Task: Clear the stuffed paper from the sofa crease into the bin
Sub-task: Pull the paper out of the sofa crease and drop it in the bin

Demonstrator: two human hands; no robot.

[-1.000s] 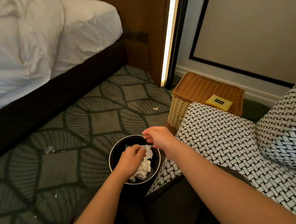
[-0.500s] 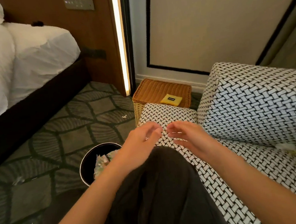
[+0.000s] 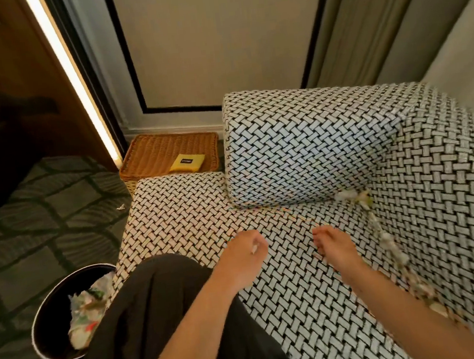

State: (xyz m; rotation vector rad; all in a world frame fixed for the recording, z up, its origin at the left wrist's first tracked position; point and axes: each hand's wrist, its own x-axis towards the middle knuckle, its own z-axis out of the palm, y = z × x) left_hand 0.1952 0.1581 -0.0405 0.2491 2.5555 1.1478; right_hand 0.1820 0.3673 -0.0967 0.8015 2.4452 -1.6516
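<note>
Crumpled white and greenish paper [image 3: 388, 239] is stuffed along the crease between the sofa seat [image 3: 192, 213] and its right side cushion, starting at a wad in the corner and running toward me. My right hand [image 3: 332, 246] hovers over the seat just left of that crease, fingers relaxed and empty. Further left, my left hand [image 3: 244, 256] hangs over the seat with loosely curled fingers and nothing clearly held. The round black bin [image 3: 43, 313] stands on the carpet at lower left, beside my knee, with crumpled paper [image 3: 85, 315] inside.
The sofa's woven back cushion [image 3: 300, 149] rises behind the seat. A wicker basket [image 3: 151, 153] with a yellow card [image 3: 186, 162] sits by the wall. A paper scrap [image 3: 120, 206] lies on the patterned carpet. The bed edge is at far left, a curtain at upper right.
My view swung right from the bin to the sofa. Both hands left the bin, where paper was dropped, and now hover empty over the seat near the crease.
</note>
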